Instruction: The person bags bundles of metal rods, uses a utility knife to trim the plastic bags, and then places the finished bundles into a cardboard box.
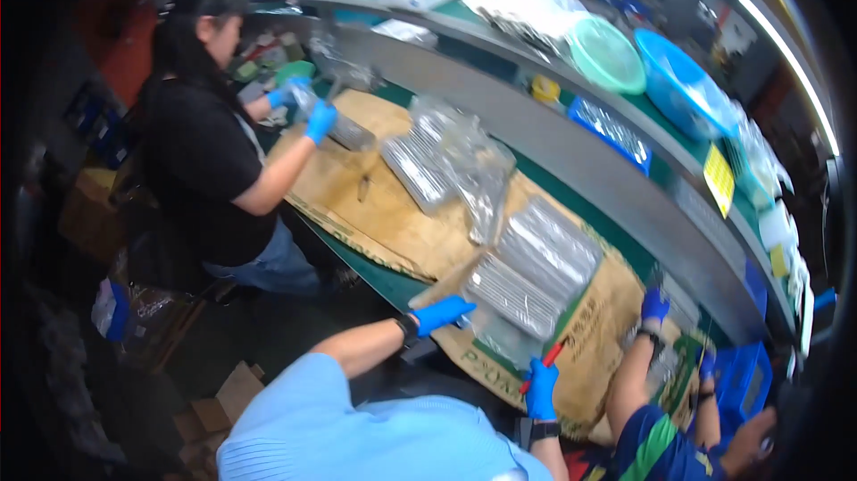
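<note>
A: A green workbench covered with brown cardboard was seen, shelf above.
B: Hands?
A: Right hand was closed round a red-handled tool; left hand was laid flat, fingers extended, at the near-left edge of a plastic-wrapped pack of metal parts.
B: Axis?
A: Pack was angled up-right, away from both hands; left nearer. More packs were noted beyond.

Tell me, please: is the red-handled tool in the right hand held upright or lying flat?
Roughly upright, tilted. The right hand grips the red-handled tool with its red end pointing up toward the clear bags of metal parts. Its working end is hidden.
</note>
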Tool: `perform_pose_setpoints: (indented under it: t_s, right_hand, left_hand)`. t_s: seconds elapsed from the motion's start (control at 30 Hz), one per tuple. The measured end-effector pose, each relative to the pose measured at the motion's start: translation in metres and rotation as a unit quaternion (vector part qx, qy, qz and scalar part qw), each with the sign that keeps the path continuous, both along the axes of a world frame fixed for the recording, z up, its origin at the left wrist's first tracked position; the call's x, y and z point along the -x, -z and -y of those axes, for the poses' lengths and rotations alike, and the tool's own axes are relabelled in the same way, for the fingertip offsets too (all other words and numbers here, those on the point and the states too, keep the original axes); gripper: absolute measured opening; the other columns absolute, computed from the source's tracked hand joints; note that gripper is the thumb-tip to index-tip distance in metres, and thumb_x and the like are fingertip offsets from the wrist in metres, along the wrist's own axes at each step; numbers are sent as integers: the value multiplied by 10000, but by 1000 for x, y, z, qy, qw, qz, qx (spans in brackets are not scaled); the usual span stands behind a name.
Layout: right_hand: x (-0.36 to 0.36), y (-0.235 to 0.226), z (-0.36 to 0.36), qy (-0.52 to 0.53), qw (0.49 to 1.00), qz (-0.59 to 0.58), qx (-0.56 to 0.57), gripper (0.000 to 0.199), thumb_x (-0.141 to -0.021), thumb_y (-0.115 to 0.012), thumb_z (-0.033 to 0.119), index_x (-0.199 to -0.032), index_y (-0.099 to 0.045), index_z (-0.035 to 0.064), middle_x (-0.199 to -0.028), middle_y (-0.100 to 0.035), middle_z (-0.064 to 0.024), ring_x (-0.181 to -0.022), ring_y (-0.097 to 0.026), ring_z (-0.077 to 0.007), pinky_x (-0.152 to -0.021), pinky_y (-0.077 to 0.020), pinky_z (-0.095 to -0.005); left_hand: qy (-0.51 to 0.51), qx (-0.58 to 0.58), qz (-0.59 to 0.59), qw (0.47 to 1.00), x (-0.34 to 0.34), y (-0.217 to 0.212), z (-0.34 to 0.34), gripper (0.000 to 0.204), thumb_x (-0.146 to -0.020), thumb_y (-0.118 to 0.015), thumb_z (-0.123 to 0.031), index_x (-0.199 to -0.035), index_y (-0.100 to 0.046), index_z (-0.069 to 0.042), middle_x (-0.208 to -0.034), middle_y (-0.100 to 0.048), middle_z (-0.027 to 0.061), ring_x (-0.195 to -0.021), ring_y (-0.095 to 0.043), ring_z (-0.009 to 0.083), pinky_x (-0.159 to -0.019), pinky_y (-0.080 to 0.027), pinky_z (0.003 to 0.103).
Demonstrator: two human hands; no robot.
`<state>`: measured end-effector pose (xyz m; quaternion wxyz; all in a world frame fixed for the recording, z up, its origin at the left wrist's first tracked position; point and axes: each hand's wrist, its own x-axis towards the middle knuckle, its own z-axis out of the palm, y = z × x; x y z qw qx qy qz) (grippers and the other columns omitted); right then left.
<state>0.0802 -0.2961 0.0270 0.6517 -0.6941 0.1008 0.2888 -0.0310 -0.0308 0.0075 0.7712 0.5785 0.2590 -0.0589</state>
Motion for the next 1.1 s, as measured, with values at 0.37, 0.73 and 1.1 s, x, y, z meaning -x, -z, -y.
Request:
perform_pose_setpoints:
  t_s: [0.37,0.73,1.1]
  right_hand:
    - [-5,-125,16,-119,992,-33,21,111,-772,-597,123,-782,-568,17,-559,-503,-4,-445,-455,-75,-419,-366,-212]
    - [-113,-145,-7,-264,958,100,46,206,-772,-637,187,-851,-589,3,-597,-550,-19,-478,-492,-68,-443,-389,-211]
    - [-184,68,-56,-53,974,178,131,337,-765,-659,233,-1028,-582,38,-796,-601,-48,-709,-510,-57,-592,-418,-234]
  left_hand:
    - [113,-51,-36,992,-13,-124,-9,346,-853,-535,-309,-744,-648,-1,-653,-604,47,-621,-525,88,-602,-412,226]
    - [119,-87,-11,989,-66,-169,-30,286,-803,-612,-257,-734,-638,19,-694,-615,61,-630,-535,95,-584,-419,278]
    - [481,-371,-82,790,-96,-75,-16,455,-773,-603,-422,-759,-640,31,-669,-604,131,-636,-587,186,-596,-455,321]
